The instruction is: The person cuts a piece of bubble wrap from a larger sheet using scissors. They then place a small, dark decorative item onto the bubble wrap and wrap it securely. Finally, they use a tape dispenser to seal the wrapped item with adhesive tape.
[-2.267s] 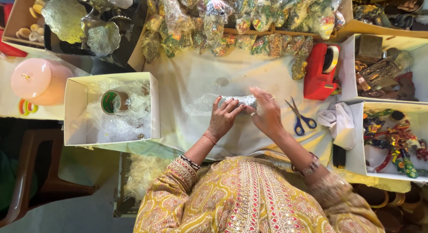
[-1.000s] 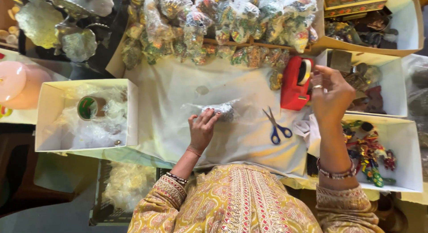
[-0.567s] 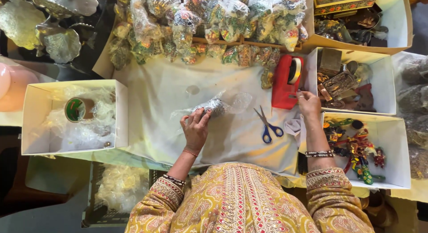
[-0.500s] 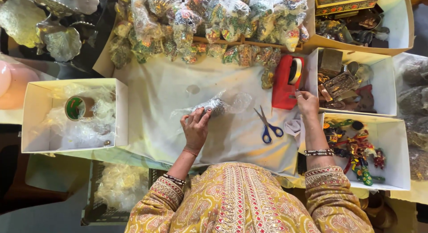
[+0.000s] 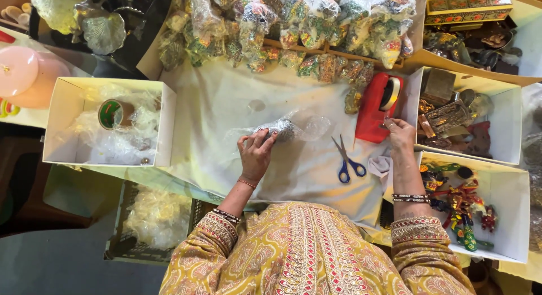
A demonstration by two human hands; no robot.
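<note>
Here, near the centre of the frame, the left hand (image 5: 257, 154) is pressing down with spread fingers on a small wrapped bundle (image 5: 280, 127) in clear plastic, which is lying on the white cloth (image 5: 226, 111). The right hand (image 5: 400, 134) is sitting to the right of centre, just beside the red tape dispenser (image 5: 377, 107); its fingers are pinching together at the dispenser's edge, but I cannot tell if a piece of tape is between them. Between the two hands, the blue-handled scissors (image 5: 347, 159) are lying on the cloth with the blades a little open. At the left, a white box (image 5: 62, 123) is holding a roll of tape (image 5: 111, 114) and crumpled plastic. Along the top, many wrapped packets (image 5: 293, 24) are piling up. At the right, two white boxes (image 5: 511, 210) are holding small colourful and metal ornaments.
</note>
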